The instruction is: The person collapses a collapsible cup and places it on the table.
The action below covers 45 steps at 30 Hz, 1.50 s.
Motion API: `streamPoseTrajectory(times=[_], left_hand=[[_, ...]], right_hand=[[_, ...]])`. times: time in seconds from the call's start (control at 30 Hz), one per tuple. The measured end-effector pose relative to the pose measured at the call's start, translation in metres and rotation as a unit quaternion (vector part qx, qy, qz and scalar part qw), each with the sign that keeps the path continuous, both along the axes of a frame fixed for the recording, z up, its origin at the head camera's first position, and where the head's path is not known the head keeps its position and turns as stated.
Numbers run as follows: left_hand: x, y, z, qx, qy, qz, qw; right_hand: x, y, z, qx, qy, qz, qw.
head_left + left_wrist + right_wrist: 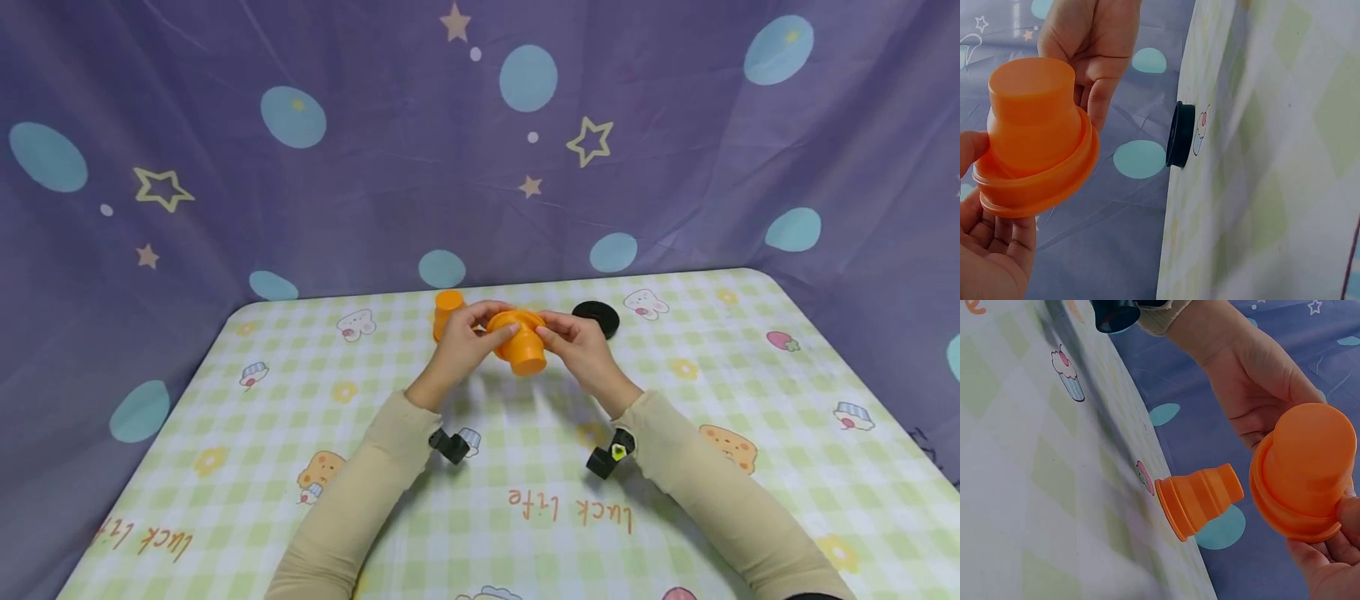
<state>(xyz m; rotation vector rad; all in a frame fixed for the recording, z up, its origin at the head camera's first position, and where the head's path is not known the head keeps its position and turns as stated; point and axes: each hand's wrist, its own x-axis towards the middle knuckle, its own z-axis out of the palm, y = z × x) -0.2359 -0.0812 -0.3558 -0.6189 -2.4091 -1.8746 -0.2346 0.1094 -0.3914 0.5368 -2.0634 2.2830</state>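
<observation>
An orange collapsible cup (527, 358) is held above the table between both hands, its narrow round end tilted toward the head camera. The wide rim part looks folded in rings around that end, as the left wrist view of the cup (1035, 125) shows. My left hand (467, 343) pinches one side of the rim, thumb in front and fingers behind. On the opposite side my right hand (588, 353) grips the rim the same way. Behind the left hand stands a second orange cup (447, 310), extended and wide end down, seen whole in the right wrist view (1200, 500).
A round black lid-like piece (597, 319) lies behind the right hand, near the table's far edge. The checkered cloth (420, 517) covers the table, and a purple curtain (375, 200) hangs behind it. Each wrist wears a small black camera mount (450, 447).
</observation>
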Motion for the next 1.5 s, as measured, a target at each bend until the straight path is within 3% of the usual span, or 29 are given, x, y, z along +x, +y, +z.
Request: streamPoseTrajectory(times=[0.13,0.27,0.47,0.57,0.87,1.13,1.4,1.5], left_hand=[[-0.008,-0.002,-0.012,0.001,0.006,0.003,1.0000],[-0.009,-0.002,-0.014,-0.002,0.011,0.001,0.9999],[-0.010,-0.004,-0.016,-0.020,-0.001,-0.006,0.9998],[-0.011,-0.005,-0.018,-0.030,-0.003,-0.012,0.9995],[-0.006,-0.002,-0.013,-0.047,0.000,-0.034,0.9983],[-0.009,-0.003,-0.020,-0.058,-0.004,-0.028,0.9979],[-0.009,-0.002,-0.022,-0.057,0.030,-0.043,0.9970],[-0.009,-0.002,-0.021,-0.067,0.032,-0.043,0.9963]], right_hand=[[0.001,0.000,-0.001,0.008,0.003,-0.002,1.0000],[0.001,0.002,-0.001,0.010,0.003,-0.002,0.9999],[0.000,0.006,0.000,0.020,-0.035,0.011,0.9991],[0.000,0.005,0.003,0.049,-0.042,0.018,0.9978],[-0.002,0.002,0.006,0.139,0.027,0.020,0.9897],[-0.003,0.000,0.008,0.155,0.047,0.025,0.9865],[0.015,-0.005,0.033,0.198,0.061,-0.007,0.9783],[0.017,-0.005,0.033,0.201,0.076,-0.021,0.9764]])
